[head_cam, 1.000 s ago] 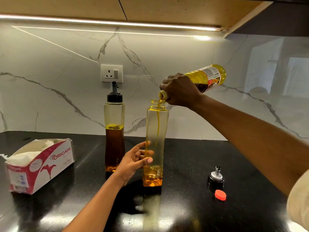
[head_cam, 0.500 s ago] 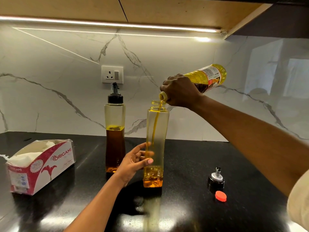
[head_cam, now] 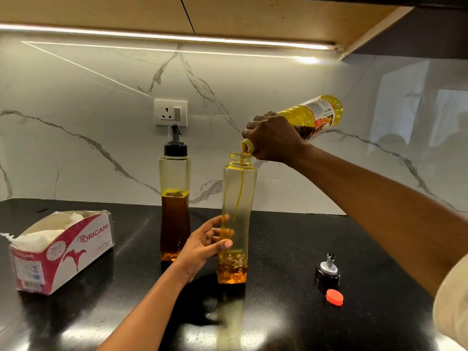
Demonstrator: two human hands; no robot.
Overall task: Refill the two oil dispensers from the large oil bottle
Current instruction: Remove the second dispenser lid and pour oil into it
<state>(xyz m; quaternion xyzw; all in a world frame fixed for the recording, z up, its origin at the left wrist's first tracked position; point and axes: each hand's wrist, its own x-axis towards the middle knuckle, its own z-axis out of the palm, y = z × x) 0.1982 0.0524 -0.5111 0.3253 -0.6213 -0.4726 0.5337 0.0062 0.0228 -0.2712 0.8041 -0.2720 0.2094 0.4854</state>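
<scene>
Warm LED strip [head_cam: 164, 36] under the cabinet [head_cam: 253, 13] keeps it pretty bright. Big glare blobs on the glossy black countertop [head_cam: 291, 236], the edges bow wide-angle style, and the left hand [head_cam: 202, 247] is maybe slightly motion-blurred.

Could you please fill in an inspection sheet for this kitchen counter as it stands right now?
Surface: counter, glossy black, showing light reflections.
Job's things: large oil bottle is tilted and pours a thin stream into the open dispenser, which has a little oil at the bottom. The capped dispenser stands upright, about half full. The spout cap and red cap sit on the counter at right.
Clutter: tissue box at left.
Hands: left hand holds the open dispenser low down; right hand grips the large oil bottle near its neck.
Cables: nothing seen.
Surroundings: marble wall, wall socket, light strip.
</scene>
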